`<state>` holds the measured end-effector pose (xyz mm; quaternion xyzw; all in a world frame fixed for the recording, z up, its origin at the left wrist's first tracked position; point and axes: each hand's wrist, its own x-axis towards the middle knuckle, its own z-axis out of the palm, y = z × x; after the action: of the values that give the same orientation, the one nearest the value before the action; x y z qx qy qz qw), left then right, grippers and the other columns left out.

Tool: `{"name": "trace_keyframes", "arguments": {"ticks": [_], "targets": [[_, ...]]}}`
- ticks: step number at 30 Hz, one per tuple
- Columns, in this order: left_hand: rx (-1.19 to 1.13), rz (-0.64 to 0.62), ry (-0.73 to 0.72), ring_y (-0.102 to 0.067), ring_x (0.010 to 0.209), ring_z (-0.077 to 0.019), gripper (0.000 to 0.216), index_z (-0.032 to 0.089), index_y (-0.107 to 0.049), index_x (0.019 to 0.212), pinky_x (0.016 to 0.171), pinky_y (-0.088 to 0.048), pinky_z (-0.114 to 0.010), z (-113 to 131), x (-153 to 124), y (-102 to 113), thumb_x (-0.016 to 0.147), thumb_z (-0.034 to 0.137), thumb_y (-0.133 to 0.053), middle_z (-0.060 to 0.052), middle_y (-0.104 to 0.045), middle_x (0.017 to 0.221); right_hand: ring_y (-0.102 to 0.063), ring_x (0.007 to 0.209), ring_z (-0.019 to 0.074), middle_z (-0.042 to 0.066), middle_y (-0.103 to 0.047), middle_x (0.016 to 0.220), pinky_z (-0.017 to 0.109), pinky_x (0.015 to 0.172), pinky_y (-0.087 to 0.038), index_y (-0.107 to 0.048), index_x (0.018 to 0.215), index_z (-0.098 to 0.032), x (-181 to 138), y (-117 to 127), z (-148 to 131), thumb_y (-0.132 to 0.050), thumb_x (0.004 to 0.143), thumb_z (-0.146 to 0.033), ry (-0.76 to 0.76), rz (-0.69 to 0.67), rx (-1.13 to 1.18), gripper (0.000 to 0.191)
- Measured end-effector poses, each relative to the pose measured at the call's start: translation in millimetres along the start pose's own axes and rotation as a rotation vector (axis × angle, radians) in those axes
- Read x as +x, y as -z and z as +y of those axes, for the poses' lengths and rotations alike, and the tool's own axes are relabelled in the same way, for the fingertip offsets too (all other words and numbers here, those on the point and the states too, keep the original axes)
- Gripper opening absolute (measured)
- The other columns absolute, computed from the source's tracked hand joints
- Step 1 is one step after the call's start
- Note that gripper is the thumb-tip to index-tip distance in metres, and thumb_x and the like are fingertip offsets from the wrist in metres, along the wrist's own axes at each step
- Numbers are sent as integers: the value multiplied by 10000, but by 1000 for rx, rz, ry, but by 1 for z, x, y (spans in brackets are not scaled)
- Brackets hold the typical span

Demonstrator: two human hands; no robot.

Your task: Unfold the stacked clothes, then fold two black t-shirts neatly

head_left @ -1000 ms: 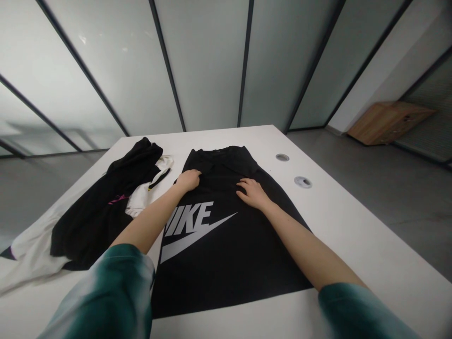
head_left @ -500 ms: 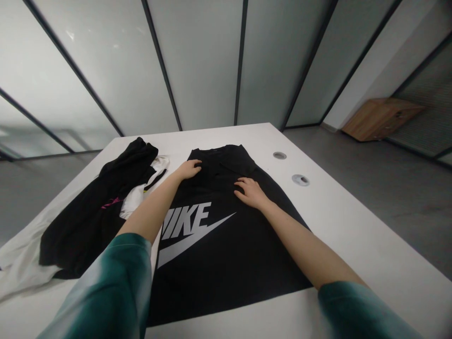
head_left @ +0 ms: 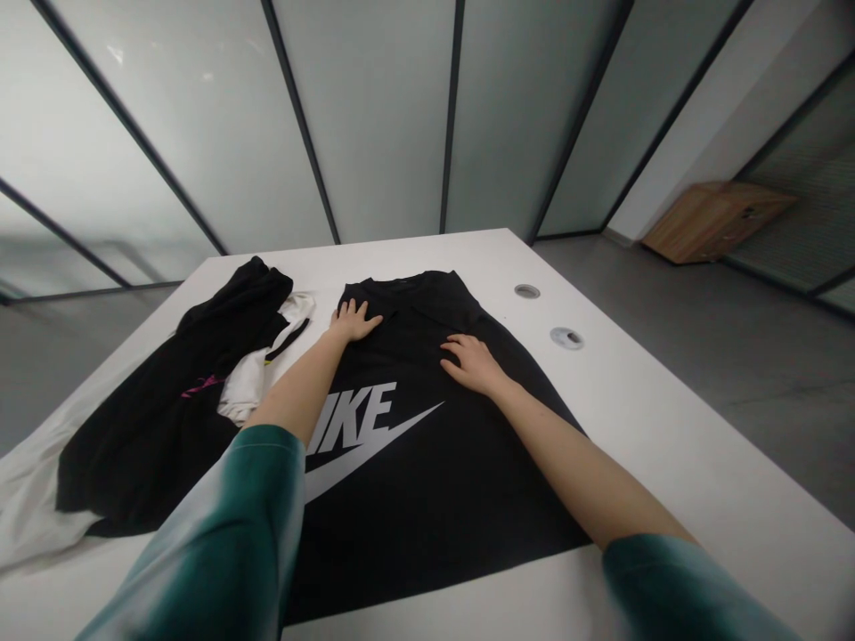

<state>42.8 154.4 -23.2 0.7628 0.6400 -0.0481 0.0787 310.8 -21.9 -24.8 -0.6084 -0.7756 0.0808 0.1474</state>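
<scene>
A black T-shirt [head_left: 454, 481] with a grey NIKE print lies flat on the white table, its neckline toward the far edge. My left hand [head_left: 355, 322] rests with spread fingers on the shirt's upper left, by the shoulder. On the right side of the chest, below a folded-in sleeve, my right hand [head_left: 471, 361] touches the fabric with its fingers apart and slightly bent. Neither hand grips anything. My left forearm covers the first letter of the print and part of the shirt's left edge.
Left of the shirt lies a heap of black clothing [head_left: 153, 418] with a pink mark, over white garments [head_left: 244, 387]. Two round cable grommets [head_left: 567, 338] are set in the white table [head_left: 668, 463] at right. A wooden cabinet [head_left: 708, 223] stands on the floor beyond.
My left hand has shifted slightly left and turned, its fingers going from curled at the shirt's edge to spread flat on the cloth. My right hand has stayed almost in place.
</scene>
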Motion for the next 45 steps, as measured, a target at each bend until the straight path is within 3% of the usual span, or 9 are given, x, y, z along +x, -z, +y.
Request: {"name": "trace_keyframes", "arguments": {"ticks": [13, 20, 24, 27, 30, 34, 37, 42, 45], "targets": [[-13, 117, 89, -194, 1480, -409, 870, 100, -302, 1544, 1152, -229, -559, -1, 8, -6, 905, 687, -231, -215, -253, 1602, -464, 1296, 306, 128, -539, 1407, 478, 1049, -391, -634, 1295, -213, 0, -2, 2, -517, 942, -364, 10, 10, -3, 401], [-19, 221, -29, -466, 1324, -367, 694, 92, -504, 1402, 1066, -388, -472, 4, 6, 14, 937, 572, -315, -220, -469, 1473, -459, 1302, 302, 129, -532, 1415, 471, 1054, -388, -627, 1301, -202, 0, -1, 0, -515, 946, -364, 4, 9, -1, 405], [31, 168, -112, -338, 1430, -339, 704, 63, -398, 1476, 1149, -289, -431, -2, 19, 17, 952, 528, -337, -215, -338, 1566, -456, 1306, 304, 131, -527, 1421, 476, 1059, -383, -624, 1308, -204, -1, 1, -1, -519, 946, -366, 1, -4, 13, 410], [34, 86, -54, -222, 1483, -349, 801, 35, -304, 1522, 1183, -216, -450, -6, 28, 10, 950, 595, -297, -230, -227, 1607, -449, 1315, 302, 137, -524, 1422, 466, 1070, -373, -622, 1313, -201, 0, 2, -1, -523, 949, -371, -1, -13, 17, 414], [34, 125, -17, -203, 1491, -345, 814, 39, -295, 1527, 1183, -215, -464, -8, 28, 5, 948, 612, -270, -224, -216, 1612, -448, 1315, 304, 134, -522, 1425, 473, 1073, -368, -616, 1320, -208, 0, 2, -1, -521, 950, -371, 1, -13, 13, 416], [62, 280, -36, -386, 1401, -341, 700, 82, -444, 1449, 1126, -333, -451, -3, 11, 7, 954, 554, -300, -204, -409, 1527, -459, 1301, 308, 136, -529, 1419, 486, 1056, -380, -623, 1308, -202, -1, 0, -1, -520, 945, -364, 3, 0, 7, 411], [88, 304, -50, -439, 1358, -341, 653, 115, -518, 1391, 1087, -382, -454, 2, -11, 8, 958, 550, -293, -183, -490, 1467, -466, 1292, 310, 138, -534, 1413, 478, 1043, -394, -631, 1290, -182, -1, -1, -1, -526, 940, -355, 2, 13, 5, 404], [111, 134, -64, -207, 1490, -346, 796, 114, -262, 1554, 1177, -245, -466, 2, -48, -3, 951, 634, -257, -179, -229, 1621, -472, 1283, 309, 134, -542, 1401, 480, 1037, -398, -639, 1277, -193, 0, -4, 2, -526, 940, -360, 14, 37, 5, 392], [99, 83, -50, -152, 1506, -335, 816, 104, -203, 1570, 1198, -189, -458, -2, -68, -8, 957, 643, -211, -185, -170, 1634, -476, 1277, 307, 132, -545, 1395, 478, 1039, -396, -642, 1273, -195, 1, -6, 4, -525, 940, -367, 14, 44, 3, 393]]}}
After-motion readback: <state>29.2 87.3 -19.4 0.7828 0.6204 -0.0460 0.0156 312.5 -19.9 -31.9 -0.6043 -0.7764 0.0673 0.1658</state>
